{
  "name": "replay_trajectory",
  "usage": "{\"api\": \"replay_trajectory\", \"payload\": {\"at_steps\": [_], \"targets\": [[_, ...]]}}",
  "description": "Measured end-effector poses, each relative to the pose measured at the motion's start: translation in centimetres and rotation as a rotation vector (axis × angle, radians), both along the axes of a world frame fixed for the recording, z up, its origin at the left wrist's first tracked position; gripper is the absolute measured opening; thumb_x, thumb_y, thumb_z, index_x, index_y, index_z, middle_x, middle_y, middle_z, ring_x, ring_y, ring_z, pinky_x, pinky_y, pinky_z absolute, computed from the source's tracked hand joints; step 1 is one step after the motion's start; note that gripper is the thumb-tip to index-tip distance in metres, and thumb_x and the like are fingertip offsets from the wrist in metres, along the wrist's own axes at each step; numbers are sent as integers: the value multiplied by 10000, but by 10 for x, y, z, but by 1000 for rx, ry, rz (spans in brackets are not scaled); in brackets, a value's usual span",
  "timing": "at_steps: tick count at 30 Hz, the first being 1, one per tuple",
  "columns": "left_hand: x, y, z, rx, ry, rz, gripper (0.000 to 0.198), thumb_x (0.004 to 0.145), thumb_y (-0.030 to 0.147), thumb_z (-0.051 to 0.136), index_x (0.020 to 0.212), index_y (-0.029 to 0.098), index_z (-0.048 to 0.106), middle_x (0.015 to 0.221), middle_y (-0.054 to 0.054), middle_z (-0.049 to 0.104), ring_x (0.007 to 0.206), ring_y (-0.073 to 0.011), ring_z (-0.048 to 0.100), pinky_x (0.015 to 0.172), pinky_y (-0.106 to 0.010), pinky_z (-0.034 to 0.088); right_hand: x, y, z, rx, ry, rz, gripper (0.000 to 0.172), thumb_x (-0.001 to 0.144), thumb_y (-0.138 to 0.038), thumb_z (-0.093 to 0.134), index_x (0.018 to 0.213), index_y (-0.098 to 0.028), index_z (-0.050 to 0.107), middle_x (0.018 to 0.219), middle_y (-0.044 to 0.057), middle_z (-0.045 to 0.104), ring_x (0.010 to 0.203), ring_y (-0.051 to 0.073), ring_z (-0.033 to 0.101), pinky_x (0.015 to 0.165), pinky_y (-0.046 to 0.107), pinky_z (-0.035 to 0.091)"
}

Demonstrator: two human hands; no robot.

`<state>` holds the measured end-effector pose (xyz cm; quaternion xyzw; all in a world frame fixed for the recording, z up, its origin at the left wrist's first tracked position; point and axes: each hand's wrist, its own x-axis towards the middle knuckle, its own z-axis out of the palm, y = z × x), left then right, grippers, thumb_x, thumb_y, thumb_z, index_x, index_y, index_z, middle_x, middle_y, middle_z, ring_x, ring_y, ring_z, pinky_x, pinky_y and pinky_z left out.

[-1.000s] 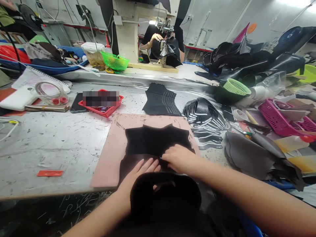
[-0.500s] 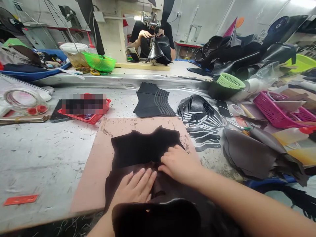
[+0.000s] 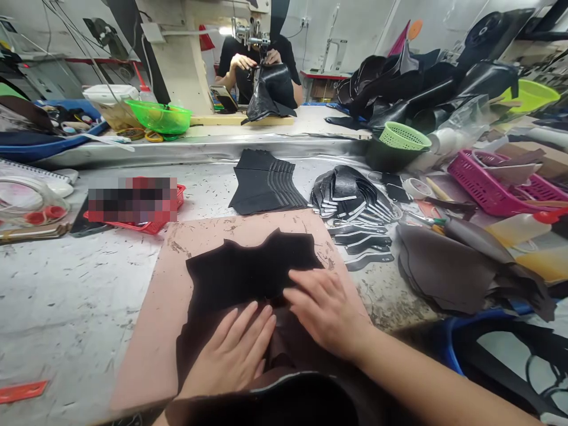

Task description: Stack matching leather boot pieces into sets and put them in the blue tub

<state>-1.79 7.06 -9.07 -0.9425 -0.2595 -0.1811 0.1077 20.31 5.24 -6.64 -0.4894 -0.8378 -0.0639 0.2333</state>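
A black cut leather-like piece [image 3: 248, 269] with a notched far edge lies on a pink board [image 3: 146, 331]. Dark brown material [image 3: 199, 337] adjoins its near side and runs down towards me, with a curved, pale-edged dark opening at the bottom of the view. My left hand [image 3: 237, 346] rests flat on the brown material, fingers stretched out. My right hand [image 3: 326, 307] is at the seam between the black and brown parts, its fingers loosely bent and apart, with nothing visible in them. Its fingertips are slightly blurred.
Beyond the board are stacked black pieces [image 3: 264, 183] and a bundle of white-edged pieces [image 3: 350, 198]. Brown pieces [image 3: 444, 269] and a pink basket [image 3: 474, 186] lie right; a red basket [image 3: 155, 225] lies left. Across the table a person [image 3: 286, 56] works at a sewing machine [image 3: 186, 65].
The view has shifted slightly. My right hand's fingers have loosened and spread from a more curled pose at the seam. My left hand stays flat on the brown material.
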Motion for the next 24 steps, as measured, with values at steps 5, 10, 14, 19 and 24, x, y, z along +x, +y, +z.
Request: {"api": "replay_trajectory", "payload": {"at_steps": [5,10,14,19,24], "targets": [[4,-1,-3,-5,35,-7,419,915,346,291,1124,176,611,1211,-40,591,1139,-201,509,1110,-328,81,7,-7,-7,-118,-120,332,380,917,-113,302,1242,-116,499,1279,33,551,1230,175,425,1058,350,308],[10,-19,-20,23,-56,174,459,881,309,302,1218,97,530,1225,-130,568,1161,-236,501,1088,-369,170,4,-6,-12,-198,-119,280,416,902,-100,303,1290,-81,452,1335,85,488,1252,195,405,1069,378,299],[16,-21,-15,11,-106,204,463,831,224,309,1212,79,529,1203,-127,586,1127,-237,524,960,-357,333,-2,-6,-16,-216,-58,240,435,885,-214,391,1298,-91,448,1290,97,531,1182,211,457,1039,383,326],[17,-13,-1,-18,-88,246,417,829,149,310,1136,133,592,1150,-69,627,984,-190,589,849,-314,375,-4,-6,-8,-308,-64,158,463,890,-308,389,1330,-170,426,1376,103,436,1255,215,388,1065,416,261],[4,-13,-6,44,-83,182,433,841,214,316,1217,150,522,1206,-64,594,1096,-193,543,925,-325,345,13,-14,-11,-343,-124,-1,498,883,-439,416,1364,-333,346,1450,67,311,1320,238,295,1060,509,202]]}}
